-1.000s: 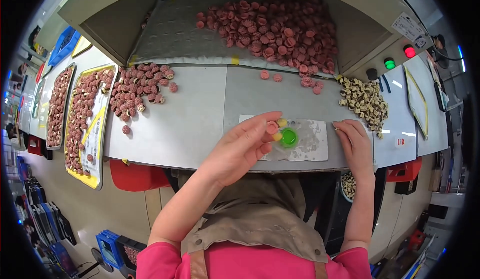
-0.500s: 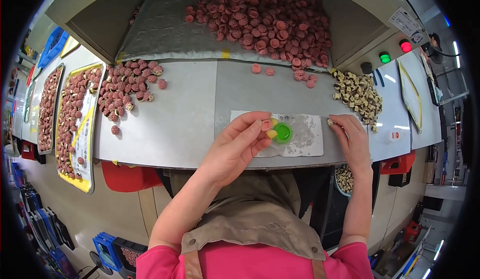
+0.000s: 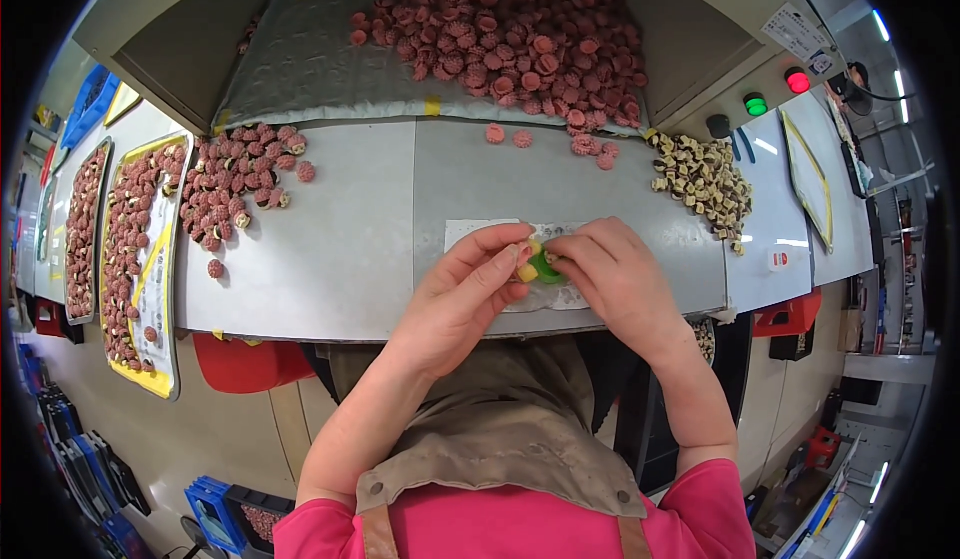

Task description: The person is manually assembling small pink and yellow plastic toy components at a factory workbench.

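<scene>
Far left: long trays (image 3: 128, 259) edged in yellow, filled with rows of pink round pieces. Next: a loose heap of pink ridged caps (image 3: 232, 184) on the grey bench (image 3: 340, 259), some showing a pale core. Above, centre: a shallow grey hopper (image 3: 300, 59) carrying a large spread of pink caps (image 3: 510, 44), a few strays (image 3: 520, 139) spilled onto the bench below it. Centre: left hand (image 3: 460, 299), fingers (image 3: 505, 259) brought together in a pinch on a small yellow piece (image 3: 527, 272). Just beside it, touching: a small green round part (image 3: 546, 267), sitting over a pale printed sheet (image 3: 480, 231) near the bench's front edge. Right hand (image 3: 615, 279), fingers (image 3: 570, 251) closed over the green part from the right; how firmly they clamp it cannot be told. Step in hand, by judgement: joining the yellow piece to the green part, the two hands meeting over the sheet. The next move would call for fine alignment and a light press between fingertips, with both parts kept from slipping. Orientation: the green part appears to lie flat, round face up, with no clear long axis; the yellow piece is mostly hidden, its axis not discernible. Right: heap of cream-and-dark small parts (image 3: 705, 181). Far right: black, green (image 3: 756, 105) and red (image 3: 797, 81) buttons on the machine housing.
</scene>
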`<state>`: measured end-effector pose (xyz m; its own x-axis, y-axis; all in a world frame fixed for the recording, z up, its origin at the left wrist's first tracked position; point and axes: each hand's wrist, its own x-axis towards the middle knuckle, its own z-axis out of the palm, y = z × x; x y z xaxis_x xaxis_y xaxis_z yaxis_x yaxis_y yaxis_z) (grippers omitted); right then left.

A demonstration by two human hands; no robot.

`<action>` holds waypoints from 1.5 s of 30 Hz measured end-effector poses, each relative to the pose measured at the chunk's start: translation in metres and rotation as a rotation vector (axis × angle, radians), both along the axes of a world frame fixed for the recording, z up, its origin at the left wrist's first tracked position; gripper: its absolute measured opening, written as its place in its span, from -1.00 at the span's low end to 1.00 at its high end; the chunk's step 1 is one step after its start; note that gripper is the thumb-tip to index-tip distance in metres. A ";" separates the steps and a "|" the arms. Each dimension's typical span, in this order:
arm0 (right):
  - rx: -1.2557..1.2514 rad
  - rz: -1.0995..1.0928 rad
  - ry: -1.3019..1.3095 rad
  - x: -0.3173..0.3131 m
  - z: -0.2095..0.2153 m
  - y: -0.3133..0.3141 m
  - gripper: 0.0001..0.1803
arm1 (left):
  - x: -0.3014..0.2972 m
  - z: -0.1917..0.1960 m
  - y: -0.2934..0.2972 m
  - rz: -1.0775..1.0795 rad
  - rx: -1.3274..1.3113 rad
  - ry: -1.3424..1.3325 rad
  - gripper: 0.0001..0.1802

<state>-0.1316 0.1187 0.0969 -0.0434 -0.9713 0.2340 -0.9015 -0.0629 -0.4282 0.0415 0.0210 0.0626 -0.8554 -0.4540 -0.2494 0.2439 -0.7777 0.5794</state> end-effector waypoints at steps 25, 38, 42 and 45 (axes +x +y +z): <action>0.002 -0.194 -0.626 0.014 0.002 0.012 -0.81 | 0.004 0.002 0.001 -0.032 -0.040 -0.037 -0.62; -0.185 -0.062 -0.388 0.032 0.001 0.000 -0.80 | -0.002 -0.006 0.008 0.035 -0.156 -0.012 -0.65; -0.160 -0.141 -0.779 0.040 -0.014 0.003 -0.80 | -0.002 -0.004 0.022 0.193 -0.405 -0.089 -0.66; -0.230 -0.145 -0.731 0.041 -0.018 0.002 -0.80 | -0.002 -0.002 0.026 0.207 -0.413 -0.087 -0.67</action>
<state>-0.0905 0.1210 0.0790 -0.3874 -0.8744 0.2922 -0.4015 -0.1253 -0.9073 0.0391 0.0471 0.0610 -0.7203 -0.6892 -0.0784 0.3067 -0.4179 0.8551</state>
